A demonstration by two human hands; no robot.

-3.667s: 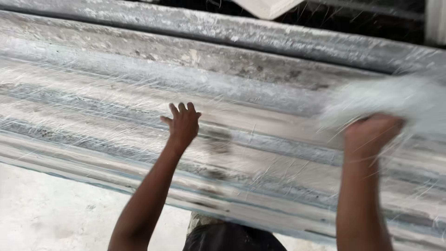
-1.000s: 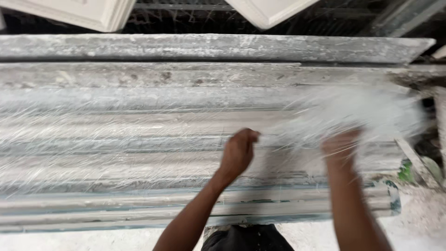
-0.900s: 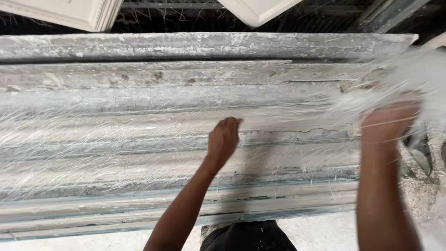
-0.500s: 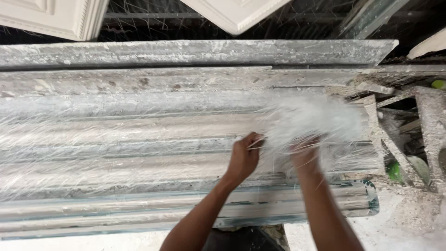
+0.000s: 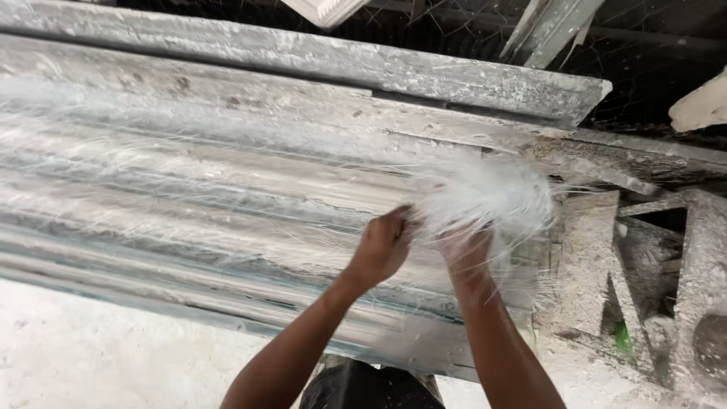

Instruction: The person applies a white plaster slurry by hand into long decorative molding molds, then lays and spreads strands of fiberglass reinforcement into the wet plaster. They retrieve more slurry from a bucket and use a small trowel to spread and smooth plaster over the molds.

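Note:
A long grey ribbed mould (image 5: 189, 189) lies across the view, covered with thin white fibre strands. Near its right end my right hand (image 5: 463, 250) grips a fluffy white bundle of fibres (image 5: 492, 193) held just above the mould. My left hand (image 5: 382, 246) is beside it, fingers pinched on strands at the bundle's left edge. Both forearms reach up from the bottom of the view.
A plaster-crusted plank (image 5: 318, 57) runs along the far side of the mould. White-dusted wooden pieces and rubble (image 5: 651, 265) lie at the right. A pale dusty floor (image 5: 91, 356) shows at the bottom left. White moulded panels (image 5: 326, 9) hang at the top.
My hands have shifted right along the mould and come together. The right hand swung the fibre bundle out and back; the left hand, earlier flat on the strands, now pinches the bundle.

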